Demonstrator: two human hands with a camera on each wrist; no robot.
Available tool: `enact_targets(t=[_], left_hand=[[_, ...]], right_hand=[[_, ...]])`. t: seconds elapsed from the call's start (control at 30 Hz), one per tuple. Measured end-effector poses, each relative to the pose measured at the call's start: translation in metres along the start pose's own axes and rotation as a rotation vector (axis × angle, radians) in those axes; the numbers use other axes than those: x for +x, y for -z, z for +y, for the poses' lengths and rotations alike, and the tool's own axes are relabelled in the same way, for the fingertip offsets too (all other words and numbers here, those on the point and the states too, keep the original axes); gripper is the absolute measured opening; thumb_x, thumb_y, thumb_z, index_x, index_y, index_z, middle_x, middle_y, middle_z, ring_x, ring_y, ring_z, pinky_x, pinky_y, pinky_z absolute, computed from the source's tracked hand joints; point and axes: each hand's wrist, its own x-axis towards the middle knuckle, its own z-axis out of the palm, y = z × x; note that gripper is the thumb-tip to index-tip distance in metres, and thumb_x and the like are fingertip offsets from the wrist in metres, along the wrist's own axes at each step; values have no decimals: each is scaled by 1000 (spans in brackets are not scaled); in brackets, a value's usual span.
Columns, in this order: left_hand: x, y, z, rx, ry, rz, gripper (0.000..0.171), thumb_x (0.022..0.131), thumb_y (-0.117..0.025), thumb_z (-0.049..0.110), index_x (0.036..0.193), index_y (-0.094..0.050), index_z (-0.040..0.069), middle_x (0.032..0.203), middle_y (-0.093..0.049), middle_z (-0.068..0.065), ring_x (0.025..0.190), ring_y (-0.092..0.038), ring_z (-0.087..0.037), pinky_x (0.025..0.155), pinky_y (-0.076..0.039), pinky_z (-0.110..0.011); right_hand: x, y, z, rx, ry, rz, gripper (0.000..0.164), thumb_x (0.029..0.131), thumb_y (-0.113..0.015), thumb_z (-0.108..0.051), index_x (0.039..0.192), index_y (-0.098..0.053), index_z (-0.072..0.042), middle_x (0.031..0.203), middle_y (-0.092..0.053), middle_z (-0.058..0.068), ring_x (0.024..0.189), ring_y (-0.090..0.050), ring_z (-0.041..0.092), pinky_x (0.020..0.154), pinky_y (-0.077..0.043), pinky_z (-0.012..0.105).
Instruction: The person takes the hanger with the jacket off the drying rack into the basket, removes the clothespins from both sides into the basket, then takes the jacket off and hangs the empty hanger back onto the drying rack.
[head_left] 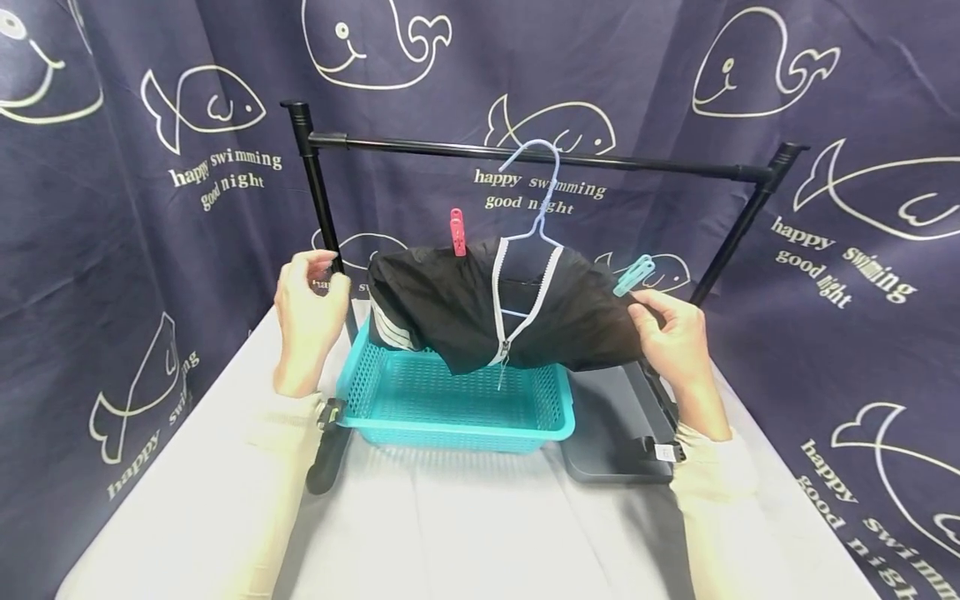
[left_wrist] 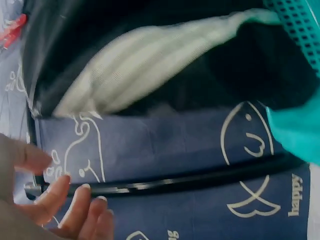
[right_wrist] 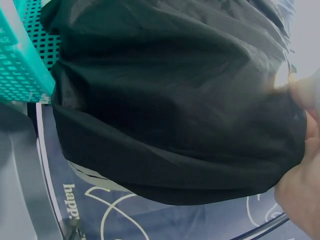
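Observation:
A black jacket [head_left: 577, 321] with a white zipper and white sleeve stripes [left_wrist: 145, 65] hangs on a light blue hanger [head_left: 542, 208], whose hook is at the black rail [head_left: 420, 147]. A pink clothespin [head_left: 457, 233] grips its left shoulder, and a light blue clothespin [head_left: 634, 275] stands at the right shoulder. My right hand [head_left: 672, 337] pinches the jacket's right edge just below that blue clothespin; in the right wrist view the cloth spreads out beside the hand [right_wrist: 302, 185]. Left of the jacket, my left hand [head_left: 309, 312] is raised with bent fingers, apart from the cloth and holding nothing.
Under the jacket sits a teal perforated basket [head_left: 457, 437] on the white tabletop [head_left: 465, 533]. A dark grey tray [head_left: 611, 454] lies to its right. Black rack posts [head_left: 321, 196] rise on both sides, with a navy fish-print curtain [head_left: 225, 333] behind.

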Motion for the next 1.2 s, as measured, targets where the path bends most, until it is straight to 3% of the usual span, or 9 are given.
enact_targets(t=[0.27, 0.57, 0.87, 1.07, 1.2], left_hand=[[-10, -15, 12, -115, -110, -114, 37, 88, -67, 13, 125, -73, 13, 121, -70, -12, 116, -63, -25, 104, -47, -44], [-19, -29, 14, -67, -190, -262, 32, 95, -68, 24, 126, -74, 19, 126, -72, 0, 124, -63, -19, 108, -44, -40], [-25, -39, 8, -37, -209, -283, 29, 98, -69, 33, 114, -76, 10, 118, -74, -6, 119, -66, -24, 106, -46, -43], [-23, -44, 7, -38, -232, -269, 22, 99, -70, 30, 100, -75, 9, 104, -76, -6, 102, -69, -25, 94, -49, -44], [-23, -46, 5, -30, -246, -284, 19, 97, -72, 27, 99, -76, 9, 99, -77, -5, 95, -69, -25, 87, -49, -43]], right_hand=[[-4, -8, 13, 4, -34, -16, 18, 91, -68, 5, 106, -78, 3, 109, -76, 21, 97, -55, -21, 94, -41, 11], [-6, -19, 17, 28, -28, -17, 17, 89, -70, 6, 103, -79, 2, 104, -77, 20, 96, -57, -19, 91, -42, 11], [-5, -28, 22, 32, 4, -23, 17, 87, -70, 8, 101, -79, 1, 101, -77, 19, 94, -59, -15, 88, -42, 12], [0, -31, 25, -3, -1, -41, 17, 88, -71, 4, 101, -80, -3, 102, -78, 14, 95, -64, -5, 88, -43, 14], [1, -32, 26, 4, -16, -44, 17, 88, -71, 4, 101, -80, -2, 101, -79, 14, 93, -62, -9, 86, -43, 14]])
